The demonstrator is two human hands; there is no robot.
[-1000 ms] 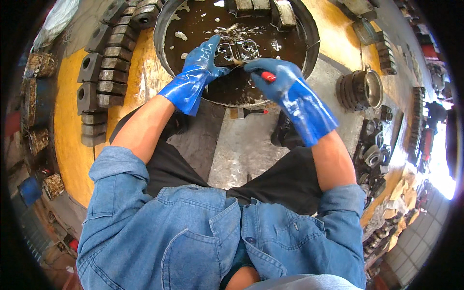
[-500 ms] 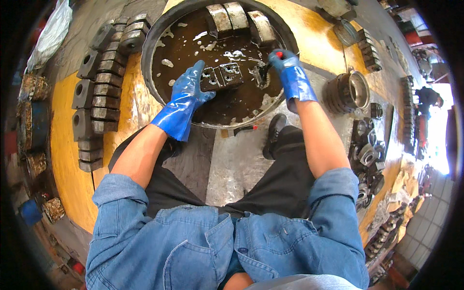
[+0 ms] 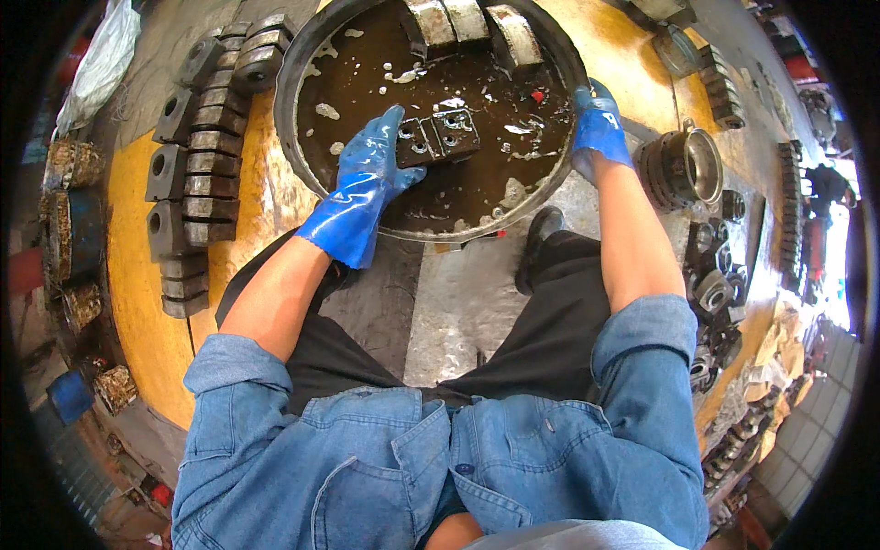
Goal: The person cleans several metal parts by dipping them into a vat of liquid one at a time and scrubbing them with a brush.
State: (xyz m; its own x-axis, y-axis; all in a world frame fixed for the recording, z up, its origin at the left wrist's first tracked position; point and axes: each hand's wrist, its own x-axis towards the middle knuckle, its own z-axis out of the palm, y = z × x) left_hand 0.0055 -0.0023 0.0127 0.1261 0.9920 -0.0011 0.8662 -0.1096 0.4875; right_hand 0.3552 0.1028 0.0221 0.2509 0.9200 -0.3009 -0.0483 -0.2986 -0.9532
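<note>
Yellow-painted and bare grey floor (image 3: 137,302) is being seen from above, and a large round metal basin (image 3: 291,101) filled with dark brown liquid is being kept on it in front of the seated person. A grey metal block with round holes (image 3: 438,137) is lying half sunk in the liquid near the middle of the basin. The block is being touched at its left end by the left hand (image 3: 371,170), which is being worn in a blue rubber glove; the fingers (image 3: 390,124) are being kept spread and laid flat over the block's edge, not closed around it. The right hand (image 3: 598,128), also in a blue glove, is being rested at the right rim of the basin, well apart from the block; its fingers are being curled over the rim, and whether anything is being pinched under them cannot be told. Three curved metal pieces (image 3: 472,23) are being leaned against the far wall of the basin. On the left of the basin, a row of dark metal blocks (image 3: 197,147) is being stacked on the floor. On the right, a round metal housing (image 3: 683,165) is standing just beside the right forearm.
</note>
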